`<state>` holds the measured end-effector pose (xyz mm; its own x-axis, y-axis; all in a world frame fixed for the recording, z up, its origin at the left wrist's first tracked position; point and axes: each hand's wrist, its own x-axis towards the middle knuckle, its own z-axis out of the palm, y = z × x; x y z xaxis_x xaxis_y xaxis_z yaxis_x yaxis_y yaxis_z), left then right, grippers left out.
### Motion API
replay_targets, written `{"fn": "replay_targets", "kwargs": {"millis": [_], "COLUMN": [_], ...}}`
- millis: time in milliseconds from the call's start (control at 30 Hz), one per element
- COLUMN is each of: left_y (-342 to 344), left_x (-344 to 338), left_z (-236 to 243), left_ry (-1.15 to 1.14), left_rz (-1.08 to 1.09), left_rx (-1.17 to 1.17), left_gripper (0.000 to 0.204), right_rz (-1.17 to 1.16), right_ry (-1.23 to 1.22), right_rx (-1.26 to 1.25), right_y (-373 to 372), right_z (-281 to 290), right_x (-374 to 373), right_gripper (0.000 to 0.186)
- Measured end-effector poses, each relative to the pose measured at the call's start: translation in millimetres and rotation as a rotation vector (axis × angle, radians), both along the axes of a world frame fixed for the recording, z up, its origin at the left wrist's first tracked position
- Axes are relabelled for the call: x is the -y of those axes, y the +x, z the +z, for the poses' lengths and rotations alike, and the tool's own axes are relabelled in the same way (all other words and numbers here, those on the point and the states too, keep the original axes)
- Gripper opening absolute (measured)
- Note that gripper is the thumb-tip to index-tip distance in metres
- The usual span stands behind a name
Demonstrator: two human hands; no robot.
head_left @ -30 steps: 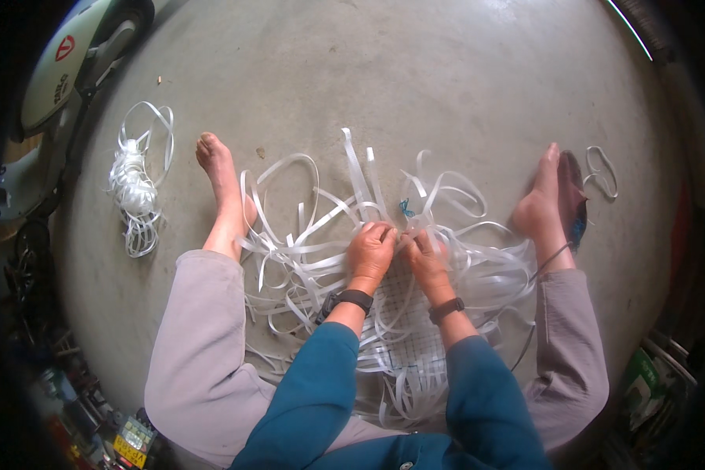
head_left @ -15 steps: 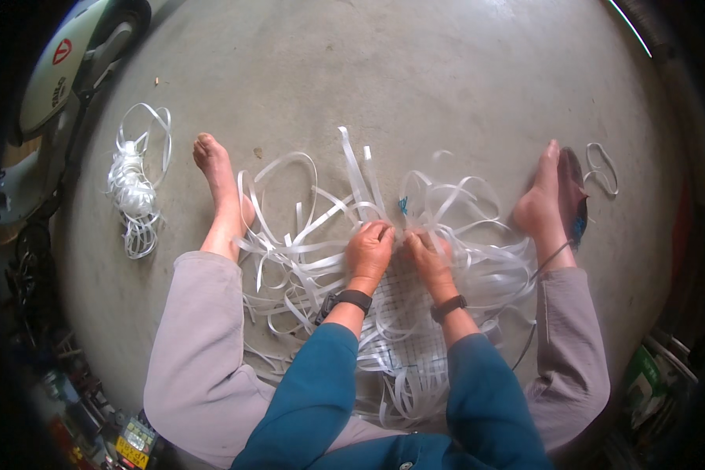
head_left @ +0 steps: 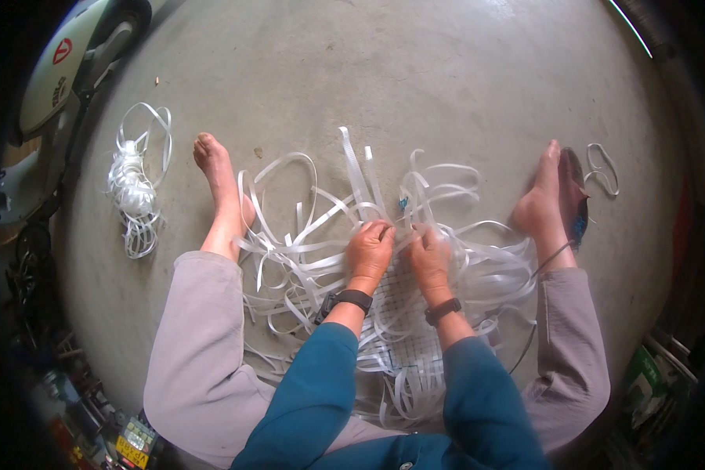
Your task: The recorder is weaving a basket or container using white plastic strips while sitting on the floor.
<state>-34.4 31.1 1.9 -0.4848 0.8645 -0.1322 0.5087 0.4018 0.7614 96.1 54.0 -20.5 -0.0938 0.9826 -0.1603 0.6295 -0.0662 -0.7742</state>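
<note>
A woven panel (head_left: 402,348) of white plastic strapping lies on the floor between my legs, with loose strap ends (head_left: 294,266) curling out on both sides. My left hand (head_left: 370,254) is closed in a pinch on a white strap at the panel's far edge. Just to its right, my right hand (head_left: 428,262) has its fingertips pressed together on another strap, slightly smeared by motion. Some straps stand up beyond my hands. A small blue tie (head_left: 403,204) sits among them. My fingers partly hide where the straps cross.
A bundle of white strapping (head_left: 133,184) lies at the left, beyond my bare left foot (head_left: 219,168). Near my right foot (head_left: 539,196) are a dark shoe (head_left: 576,196) and a short strap loop (head_left: 601,168). A scooter (head_left: 55,86) stands far left; assorted items line the lower left.
My right hand has shifted slightly right and turned more upright. The loops of strapping beyond it have swung and changed shape. My left hand has stayed in place.
</note>
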Motion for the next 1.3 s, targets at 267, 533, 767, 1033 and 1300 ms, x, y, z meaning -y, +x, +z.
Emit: {"fn": "replay_targets", "kwargs": {"millis": [267, 533, 767, 1033, 1300], "left_y": [-1.4, 0.7, -2.2, -1.2, -1.4], "left_x": [2.6, 0.9, 3.0, 3.2, 3.7], "left_z": [-3.6, -6.6, -7.2, -2.0, -7.6], "left_ry": [0.037, 0.022, 0.063, 0.079, 0.105], "left_rz": [0.007, 0.007, 0.008, 0.019, 0.025], "left_rx": [-0.012, 0.016, 0.026, 0.108, 0.089], "left_gripper": [0.013, 0.014, 0.014, 0.013, 0.013], "right_rz": [-0.089, -0.068, 0.054, -0.008, -0.042], "right_ry": [-0.059, 0.017, 0.06, -0.101, -0.114], "right_rx": [-0.235, -0.182, 0.026, -0.093, -0.223], "right_y": [3.0, 2.1, -9.9, -12.3, -0.8], "right_z": [-11.3, -16.2, 1.6, -3.9, -10.5], "right_x": [4.1, 2.0, 5.8, 13.1, 10.9], "right_gripper": [0.019, 0.019, 0.018, 0.026, 0.024]}}
